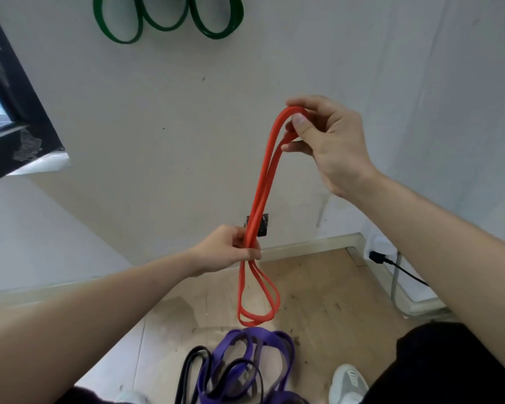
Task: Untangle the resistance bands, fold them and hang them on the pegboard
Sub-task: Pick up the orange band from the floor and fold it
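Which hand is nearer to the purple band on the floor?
Left. The left hand grips the red band low down, above the purple band. The right hand holds the red band's top loop, much higher up.

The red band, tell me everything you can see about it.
The red band is a flat, rubbery-looking orange-red loop, folded into several strands. It stretches slantwise in the air before the wall. The right hand pinches its top bend; the left hand grips the bunched strands lower down. Below that, two loops hang open, ending just above the purple band on the floor; whether they touch is unclear.
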